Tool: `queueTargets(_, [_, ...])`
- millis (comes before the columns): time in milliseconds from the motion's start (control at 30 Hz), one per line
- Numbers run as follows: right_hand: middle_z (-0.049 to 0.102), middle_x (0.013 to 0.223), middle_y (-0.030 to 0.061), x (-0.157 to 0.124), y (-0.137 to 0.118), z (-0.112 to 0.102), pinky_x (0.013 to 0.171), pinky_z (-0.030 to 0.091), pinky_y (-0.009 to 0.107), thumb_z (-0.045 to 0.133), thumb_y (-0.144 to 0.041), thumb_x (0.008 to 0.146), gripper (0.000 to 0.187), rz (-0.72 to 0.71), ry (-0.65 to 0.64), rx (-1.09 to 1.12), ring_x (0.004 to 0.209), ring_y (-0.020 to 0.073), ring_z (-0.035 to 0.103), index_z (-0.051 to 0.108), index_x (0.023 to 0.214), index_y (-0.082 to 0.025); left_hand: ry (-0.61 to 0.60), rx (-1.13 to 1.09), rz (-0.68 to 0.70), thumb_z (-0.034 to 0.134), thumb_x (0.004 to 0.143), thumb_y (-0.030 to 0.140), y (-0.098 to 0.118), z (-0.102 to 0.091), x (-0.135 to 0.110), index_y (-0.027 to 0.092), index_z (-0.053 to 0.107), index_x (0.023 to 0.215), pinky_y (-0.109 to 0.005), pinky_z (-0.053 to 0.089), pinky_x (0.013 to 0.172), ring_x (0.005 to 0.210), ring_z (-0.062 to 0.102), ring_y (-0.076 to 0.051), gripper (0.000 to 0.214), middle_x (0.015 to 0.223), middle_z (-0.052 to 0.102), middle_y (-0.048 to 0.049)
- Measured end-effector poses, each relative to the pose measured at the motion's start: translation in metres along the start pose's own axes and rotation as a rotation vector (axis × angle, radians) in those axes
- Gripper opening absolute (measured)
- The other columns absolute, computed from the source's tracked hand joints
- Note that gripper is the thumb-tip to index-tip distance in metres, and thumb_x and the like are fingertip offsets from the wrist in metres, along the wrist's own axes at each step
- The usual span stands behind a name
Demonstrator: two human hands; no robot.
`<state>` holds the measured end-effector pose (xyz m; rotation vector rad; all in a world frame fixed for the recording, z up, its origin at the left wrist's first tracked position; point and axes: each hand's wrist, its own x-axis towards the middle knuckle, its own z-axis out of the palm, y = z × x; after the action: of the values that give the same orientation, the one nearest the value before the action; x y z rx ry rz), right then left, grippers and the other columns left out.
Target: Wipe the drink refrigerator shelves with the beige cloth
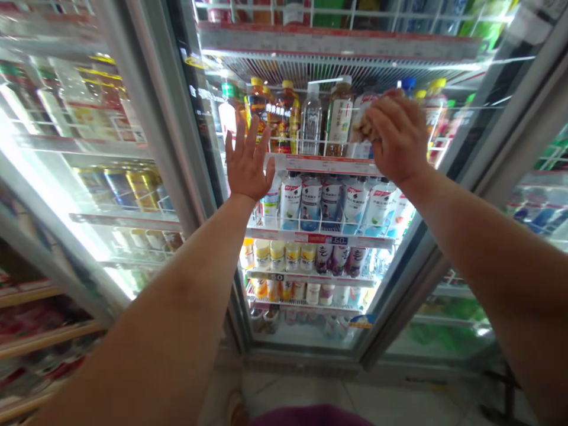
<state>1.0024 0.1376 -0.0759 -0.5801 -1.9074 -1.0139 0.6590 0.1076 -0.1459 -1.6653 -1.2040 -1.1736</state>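
My left hand point(249, 163) is spread with its fingers apart and appears to lie flat against the glass door point(306, 342) of a lit drinks fridge. Farther right and a little higher, my right hand point(399, 137) is closed around a crumpled brownish cloth point(364, 127), partly hidden by the fingers, and is held up at the same glass. Behind the pane, near both hands, a shelf row holds a dark yellow-capped bottle point(257, 102), a clear bottle point(311, 118) and a brown tea bottle point(339, 118).
White-labelled bottles point(290, 201) and small yellow-labelled bottles point(293, 257) fill lower shelves. A metal door frame point(171, 118) runs along the left. Next to it, another cooler holds cans point(139, 186). Wooden-edged shelves point(48, 340) stand at lower left, above a tiled floor point(284, 390).
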Motion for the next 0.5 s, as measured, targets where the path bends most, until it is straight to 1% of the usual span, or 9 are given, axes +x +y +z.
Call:
queueTargets(100, [0.057,0.147,0.0035,-0.01,0.002,0.002,0.117,0.038,0.051,0.035,-0.03,0.108,0.041,-0.179,-0.125,-0.007,0.142,0.0259,0.044,0.056,0.142,-0.023,0.016,-0.049,0.014,0.037,0.101,0.054,0.0,-0.001,-0.001,0.026,0.038,0.159,-0.046,-0.005,0.133,0.158,-0.001,-0.02,0.065,0.169,0.017,0.0043])
queueTargets(133, [0.058,0.147,0.0027,-0.013,0.004,0.001,0.117,0.039,0.051,0.036,-0.03,0.108,0.04,-0.217,-0.163,-0.01,0.142,0.0256,0.045,0.056,0.142,-0.024,0.021,-0.063,0.018,0.038,0.101,0.052,0.0,-0.001,-0.001,0.027,0.038,0.159,-0.048,-0.004,0.133,0.158,0.0,-0.021,0.064,0.169,0.018,0.0041])
queueTargets(167, [0.058,0.147,0.0029,-0.016,0.006,0.0,0.117,0.039,0.051,0.037,-0.029,0.108,0.04,-0.221,-0.172,-0.021,0.142,0.0257,0.045,0.056,0.142,-0.023,0.021,-0.07,0.023,0.039,0.101,0.051,0.0,-0.001,-0.001,0.027,0.038,0.16,-0.05,-0.004,0.133,0.159,0.0,-0.021,0.063,0.169,0.017,0.0043])
queueTargets(200, [0.057,0.148,0.004,-0.019,0.008,-0.001,0.117,0.039,0.051,0.037,-0.028,0.107,0.041,-0.191,-0.158,-0.037,0.142,0.026,0.045,0.056,0.143,-0.022,0.021,-0.072,0.027,0.039,0.101,0.051,-0.001,-0.001,-0.001,0.027,0.037,0.16,-0.05,-0.004,0.133,0.159,-0.001,-0.021,0.064,0.169,0.017,0.0047])
queueTargets(233, [0.056,0.149,0.0058,-0.023,0.01,-0.001,0.118,0.038,0.051,0.037,-0.026,0.107,0.042,-0.137,-0.122,-0.053,0.142,0.0267,0.045,0.055,0.144,-0.02,0.019,-0.073,0.03,0.04,0.101,0.051,-0.001,0.0,0.0,0.026,0.036,0.16,-0.05,-0.006,0.132,0.159,-0.002,-0.021,0.065,0.17,0.015,0.0052])
queueTargets(300, [0.055,0.149,0.0101,-0.035,0.014,-0.001,0.12,0.037,0.052,0.037,-0.023,0.106,0.044,-0.032,-0.001,-0.072,0.142,0.0287,0.044,0.054,0.146,-0.015,0.011,-0.078,0.029,0.039,0.101,0.054,-0.002,0.001,0.0,0.023,0.034,0.161,-0.049,-0.009,0.131,0.159,-0.005,-0.021,0.068,0.17,0.013,0.0061])
queueTargets(367, [0.056,0.147,0.0116,-0.05,0.013,0.002,0.121,0.038,0.053,0.039,-0.022,0.104,0.045,-0.009,0.07,-0.058,0.141,0.0304,0.045,0.055,0.145,-0.014,0.003,-0.093,0.025,0.038,0.101,0.055,-0.002,0.001,0.001,0.022,0.034,0.161,-0.049,-0.011,0.131,0.159,-0.005,-0.023,0.068,0.17,0.013,0.0054])
queueTargets(400, [0.057,0.146,0.011,-0.058,0.012,0.004,0.121,0.039,0.054,0.041,-0.023,0.103,0.044,-0.025,0.058,-0.045,0.141,0.031,0.045,0.055,0.145,-0.015,0.003,-0.1,0.025,0.038,0.101,0.055,-0.002,0.001,0.0,0.022,0.035,0.16,-0.05,-0.01,0.131,0.159,-0.004,-0.023,0.068,0.17,0.014,0.0044])
queueTargets(500, [0.059,0.145,0.0082,-0.071,0.011,0.003,0.119,0.042,0.055,0.047,-0.024,0.102,0.044,-0.104,-0.076,-0.02,0.14,0.0315,0.049,0.057,0.144,-0.02,0.013,-0.119,0.022,0.044,0.1,0.051,0.001,-0.002,-0.001,0.026,0.038,0.16,-0.052,-0.005,0.132,0.159,0.002,-0.026,0.065,0.169,0.019,0.0022])
